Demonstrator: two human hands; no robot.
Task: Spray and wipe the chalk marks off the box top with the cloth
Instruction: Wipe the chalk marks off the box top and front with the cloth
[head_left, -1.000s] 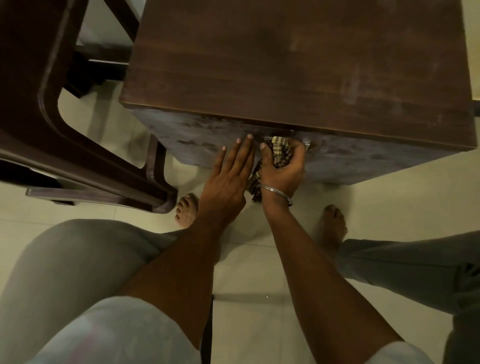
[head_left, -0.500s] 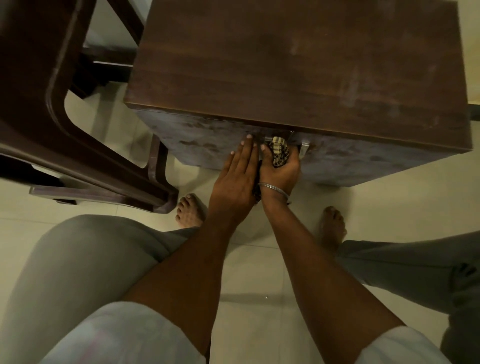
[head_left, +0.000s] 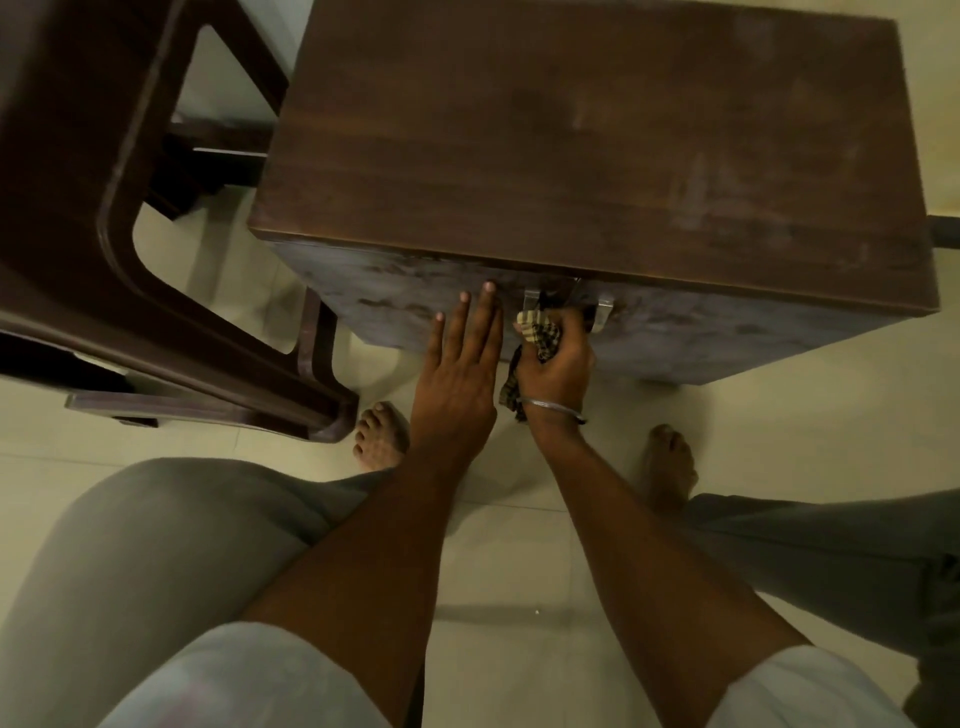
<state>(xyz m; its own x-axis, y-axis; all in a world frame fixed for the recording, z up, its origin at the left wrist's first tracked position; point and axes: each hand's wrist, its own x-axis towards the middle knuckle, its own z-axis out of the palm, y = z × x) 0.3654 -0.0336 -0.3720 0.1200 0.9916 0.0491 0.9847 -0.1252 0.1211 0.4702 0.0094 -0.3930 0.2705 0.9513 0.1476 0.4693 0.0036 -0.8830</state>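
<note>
I have just the one view, from the head, looking steeply down and a little forward over the person's own knees and forearms. It sits close: the wooden box (head_left: 597, 150) fills the upper middle of the frame, its top and near face both showing, its far edge cut off at the frame's top. A dark chair (head_left: 104, 208) crowds the left side, and pale floor tiles (head_left: 519, 649) run along the bottom.

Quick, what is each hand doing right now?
Left hand: open, flat against the front of the box, holding nothing.
Right hand: closed around the checked cloth, by the metal handle.
</note>
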